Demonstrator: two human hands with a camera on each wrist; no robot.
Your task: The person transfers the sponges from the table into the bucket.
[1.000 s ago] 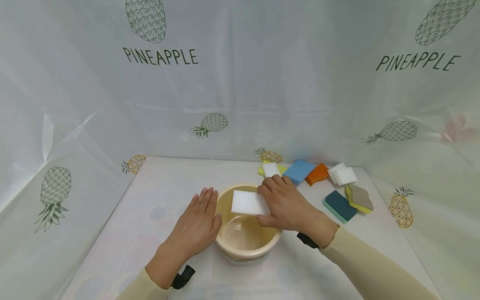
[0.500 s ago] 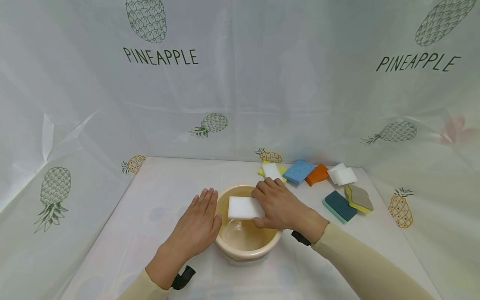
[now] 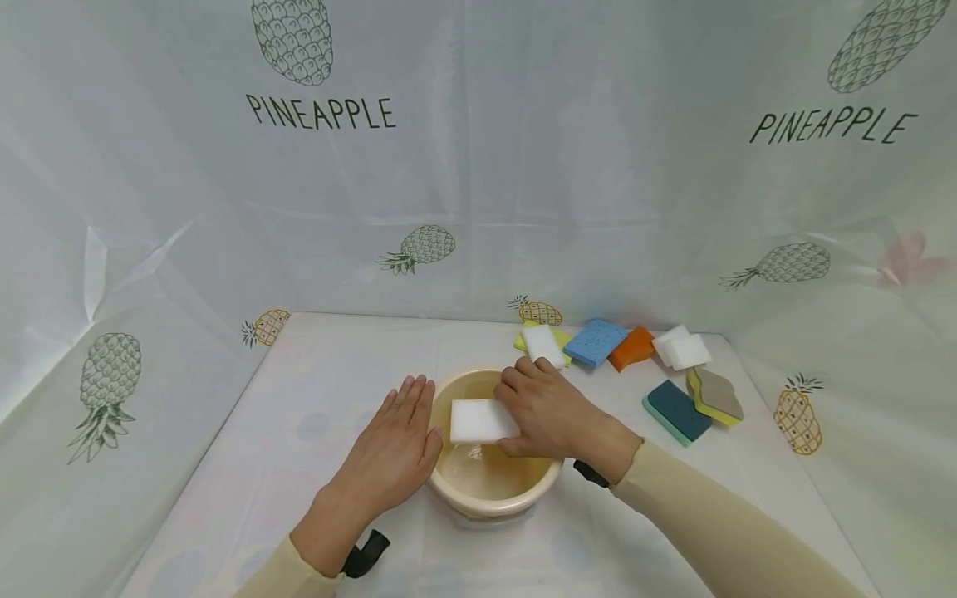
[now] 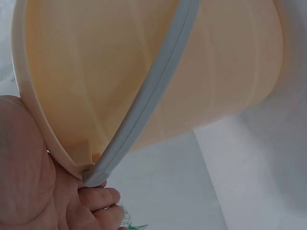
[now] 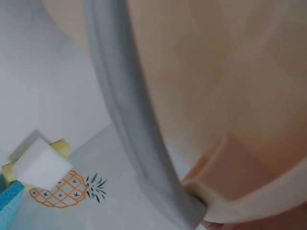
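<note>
A cream bucket point(image 3: 497, 505) stands upright on the table, its mouth facing up. My right hand point(image 3: 544, 413) pinches a white melamine sponge point(image 3: 478, 422) between thumb and fingers, over the bucket's mouth. Straight fingers mark my left hand point(image 3: 392, 450), which rests against the bucket's left rim. In the left wrist view, the left palm point(image 4: 24, 163) touches the rim beside the end of a grey handle point(image 4: 144, 103). That handle and the bucket wall fill most of the right wrist view, where the right hand is almost wholly hidden.
At the back right lie a white sponge point(image 3: 542, 345) on a yellow one, a blue sponge point(image 3: 596, 342), an orange one point(image 3: 633, 347) and white blocks point(image 3: 684, 349). Nearer are a dark green sponge point(image 3: 678, 411) and a yellow-grey sponge point(image 3: 716, 395). A pineapple-print sheet hangs behind.
My right hand has moved left and slightly toward me, bringing the white sponge further over the bucket's mouth. The left hand and the bucket have stayed in place.
</note>
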